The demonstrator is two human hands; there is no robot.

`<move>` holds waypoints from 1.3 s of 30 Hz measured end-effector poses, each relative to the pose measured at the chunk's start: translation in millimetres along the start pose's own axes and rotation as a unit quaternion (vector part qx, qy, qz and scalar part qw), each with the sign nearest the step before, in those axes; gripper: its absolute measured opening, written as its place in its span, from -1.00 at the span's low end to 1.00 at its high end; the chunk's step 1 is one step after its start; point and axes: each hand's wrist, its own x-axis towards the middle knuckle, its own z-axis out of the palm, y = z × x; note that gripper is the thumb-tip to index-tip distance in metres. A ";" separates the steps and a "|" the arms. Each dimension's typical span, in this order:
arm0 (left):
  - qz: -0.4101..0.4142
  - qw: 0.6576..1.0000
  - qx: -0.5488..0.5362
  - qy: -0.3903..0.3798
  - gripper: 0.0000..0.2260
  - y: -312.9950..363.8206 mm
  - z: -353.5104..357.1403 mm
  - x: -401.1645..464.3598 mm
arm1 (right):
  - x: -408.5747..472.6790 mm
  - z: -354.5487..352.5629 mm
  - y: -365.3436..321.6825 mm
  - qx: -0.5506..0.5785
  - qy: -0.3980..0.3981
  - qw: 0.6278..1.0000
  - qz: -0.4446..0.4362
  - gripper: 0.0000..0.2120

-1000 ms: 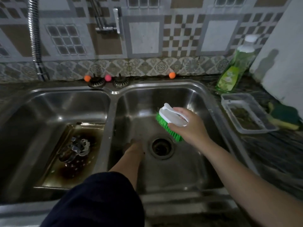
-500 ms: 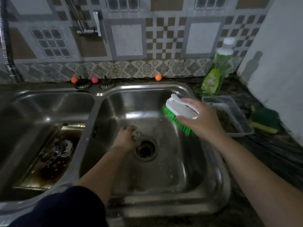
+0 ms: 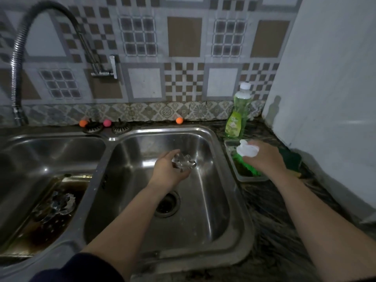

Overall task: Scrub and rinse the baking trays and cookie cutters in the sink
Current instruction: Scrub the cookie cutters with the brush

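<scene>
Honestly, this looks like the early-to-middle stretch of the job. The left hand [image 3: 169, 173] is cupped over the right sink basin [image 3: 213, 200], fingers curled around one shiny metal cookie cutter [image 3: 184, 162] with a wavy, flower-like edge, held up off the bottom at about 12 o'clock from the drain [image 3: 166, 203]. The right hand [image 3: 264, 159] is wrapped around a scrub brush [image 3: 247, 157], white smooth plastic top and stiff green bristles, with the bristles dipped into a clear plastic tub [image 3: 249, 177] on the counter at 3 o'clock from the basin, probably loading up soap. No water is running from the faucet [image 3: 101, 68] that I can see, so I'd say this cutter isn't rinsed yet. Over at 9 o'clock, the left basin holds a baking tray [image 3: 55, 224] lying flat, dark and brown-stained, seemingly with murky water in it, and more cutters [image 3: 59, 203] piled on top, so the bulk of the scrubbing is left. Both basins are brushed steel, dull and a bit spotty. A green dish soap bottle [image 3: 238, 117] stands upright just behind the tub.
</scene>
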 end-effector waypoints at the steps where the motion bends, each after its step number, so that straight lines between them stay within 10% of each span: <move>1: 0.002 1.000 0.006 -0.001 -0.42 2.1 -0.6 0.1 | -3.8 -2.3 -4.6 0.021 0.032 0.999 -0.013 -0.49; 18: -0.017 0.992 0.124 0.024 -0.52 14.7 -18.2 -2.2 | -64.7 67.4 -75.9 0.153 0.003 0.954 -0.257 -0.45; 29: -0.050 0.990 0.095 0.092 -0.48 -0.9 -39.8 1.8 | -51.9 66.6 -81.1 0.257 0.005 0.947 -0.194 -0.51; 39: -0.058 0.994 -0.084 0.033 -0.63 4.2 -24.4 -1.3 | -36.7 74.7 -98.6 0.519 -0.100 0.848 -0.038 -0.65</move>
